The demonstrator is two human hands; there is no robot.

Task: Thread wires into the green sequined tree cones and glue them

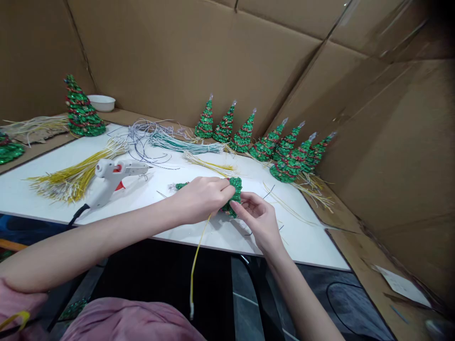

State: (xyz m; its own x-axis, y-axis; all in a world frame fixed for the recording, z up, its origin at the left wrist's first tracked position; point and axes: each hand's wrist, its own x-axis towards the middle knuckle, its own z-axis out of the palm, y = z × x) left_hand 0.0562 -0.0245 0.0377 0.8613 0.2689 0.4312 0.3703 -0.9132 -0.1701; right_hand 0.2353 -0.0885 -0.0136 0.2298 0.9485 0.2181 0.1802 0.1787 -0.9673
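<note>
A small green tinsel Christmas tree [234, 185] lies on its side above the white board, its clear tip pointing left. My left hand [209, 196] is closed around the body of the tree and hides much of it. At the tree's wide base is my right hand [256, 215], thumb and bent fingers at the edge; what its fingertips hold there, if anything, is hidden. A yellow wire with a white end [194, 270] hangs from beneath my left hand over the board's front edge.
A white glue gun [113, 177] stands left of my hands beside a bundle of yellow wires [76, 175]. Green and white wires [185, 142] lie behind. Several finished trees [243, 132] line the cardboard wall [199, 57]; a larger tree [83, 111] and white bowl [102, 103] are back left.
</note>
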